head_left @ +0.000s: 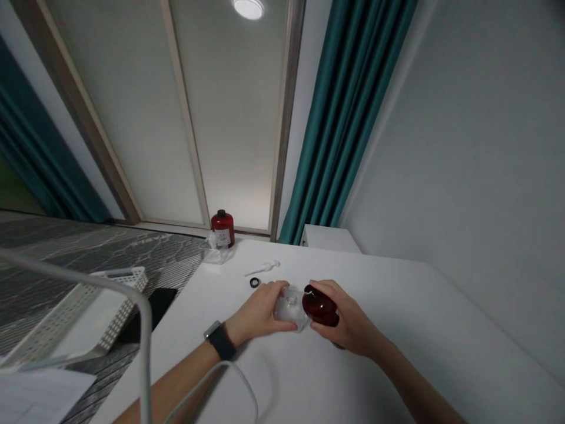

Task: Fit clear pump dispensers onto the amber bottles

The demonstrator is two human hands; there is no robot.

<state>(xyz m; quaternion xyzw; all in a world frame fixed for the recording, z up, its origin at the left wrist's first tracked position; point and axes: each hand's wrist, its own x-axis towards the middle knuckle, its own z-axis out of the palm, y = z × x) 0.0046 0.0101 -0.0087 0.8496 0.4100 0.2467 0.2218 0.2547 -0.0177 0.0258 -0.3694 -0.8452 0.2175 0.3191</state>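
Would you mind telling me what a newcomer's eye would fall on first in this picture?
Probably the dark red bottle held in the right hand mid-table on the white table, beside the clear plastic wrap under the left hand. Next comes the red bottle at the table's far edge, then the teal curtain to its right.

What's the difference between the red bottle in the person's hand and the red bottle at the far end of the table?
The held dark red bottle lies tilted on its side in the right hand, while the far dark red bottle stands upright on the white table. The far bottle has a black cap and a white label; the held bottle shows neither from this view. Both share the same dark red colour and rounded shoulders.
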